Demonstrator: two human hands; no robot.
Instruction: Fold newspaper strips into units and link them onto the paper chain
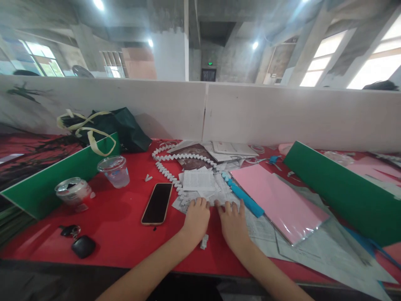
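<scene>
Both hands, left [196,218] and right [233,221], lie open, fingers flat on loose paper slips [200,184] mid red worktop [119,217]; thin, light and easily torn, the slips seem best pinched at an edge

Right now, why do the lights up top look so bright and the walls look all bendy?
In the head view, the ceiling lights and windows glare white, washing out detail; the wide lens bends the white divider and pillars; the left hand and right hand on the printed paper pieces look fairly sharp.
</scene>
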